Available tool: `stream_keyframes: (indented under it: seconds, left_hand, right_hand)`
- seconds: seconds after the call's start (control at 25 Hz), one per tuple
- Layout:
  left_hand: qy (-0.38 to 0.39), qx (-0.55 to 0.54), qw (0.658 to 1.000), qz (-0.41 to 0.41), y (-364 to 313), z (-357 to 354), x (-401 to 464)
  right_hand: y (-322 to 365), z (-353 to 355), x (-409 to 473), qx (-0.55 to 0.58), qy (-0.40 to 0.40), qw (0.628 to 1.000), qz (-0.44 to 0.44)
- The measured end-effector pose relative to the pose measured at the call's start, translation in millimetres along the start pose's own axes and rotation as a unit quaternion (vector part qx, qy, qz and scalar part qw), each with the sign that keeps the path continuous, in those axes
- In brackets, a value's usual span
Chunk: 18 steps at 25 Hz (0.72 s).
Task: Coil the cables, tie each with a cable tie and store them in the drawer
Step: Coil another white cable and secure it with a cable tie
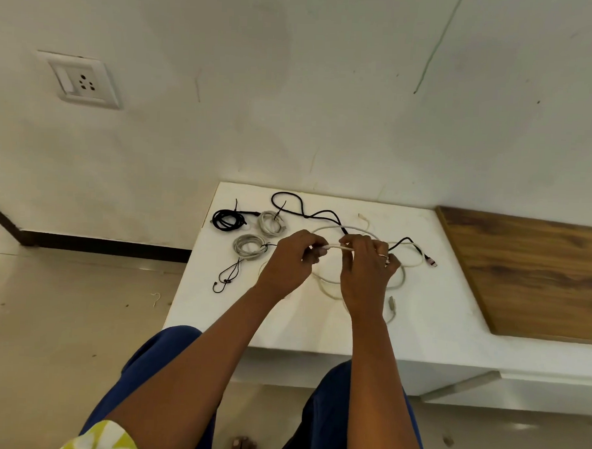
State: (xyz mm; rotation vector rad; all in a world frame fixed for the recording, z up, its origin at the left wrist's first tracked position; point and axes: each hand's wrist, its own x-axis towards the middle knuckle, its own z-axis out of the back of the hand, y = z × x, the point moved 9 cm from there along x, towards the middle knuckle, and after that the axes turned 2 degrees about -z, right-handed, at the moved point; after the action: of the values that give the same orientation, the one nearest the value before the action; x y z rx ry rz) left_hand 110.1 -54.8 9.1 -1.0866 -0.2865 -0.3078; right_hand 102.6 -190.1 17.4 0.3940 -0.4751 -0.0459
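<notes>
A loose white cable [334, 247] loops over the white tabletop [317, 320]. My left hand [291, 259] and my right hand [365, 271] both pinch a stretch of it just above the table, a few centimetres apart. A loose black cable [317, 213] with a red-tipped plug snakes behind and to the right of my hands. At the back left lie a tied black coil [227, 219] and two tied grey coils [270, 222] [249, 245]. A thin black tie [227, 278] lies left of my left wrist.
A wooden panel [536, 275] covers the right part of the surface. A drawer front with a handle edge [464, 384] sits below at the right. The wall with a socket [83, 81] rises behind. Tiled floor lies to the left, with my knees in blue trousers below.
</notes>
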Motion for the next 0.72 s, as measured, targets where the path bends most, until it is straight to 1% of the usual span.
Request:
stream_keyframes:
  seconds: [0.08,0.16,0.32,0.4,0.44,0.52,0.64,0.68,0.72]
  left_hand:
    - [0.003,-0.046,0.998,0.048,7,10,-2]
    - [0.021,-0.128,0.985,0.112,17,17,-5]
    - [0.066,-0.304,0.932,0.187,28,31,-12]
    - [0.109,-0.335,0.907,0.231,33,27,-18]
    - [0.126,-0.331,0.901,0.248,35,24,-22]
    - [0.139,-0.312,0.901,0.268,35,18,-26]
    - [0.110,-0.279,0.920,0.253,33,19,-25]
    - [0.102,-0.295,0.917,0.249,32,19,-24]
    - [0.102,-0.326,0.906,0.250,32,16,-24]
  right_hand:
    - [-1,3,1,0.014,-0.017,1.000,0.007]
    - [-11,5,4,0.048,-0.021,0.998,-0.015]
    - [-22,3,6,0.182,-0.020,0.982,-0.037]
    - [-22,-3,6,0.231,0.008,0.972,-0.045]
    - [-20,-5,5,0.239,0.021,0.970,-0.042]
    - [-14,-6,4,0.205,0.026,0.978,-0.019]
    - [-10,-2,3,0.112,0.003,0.994,-0.007]
    - [-10,-3,3,0.098,0.004,0.995,-0.008]
    - [-10,-6,3,0.100,0.012,0.995,-0.009]
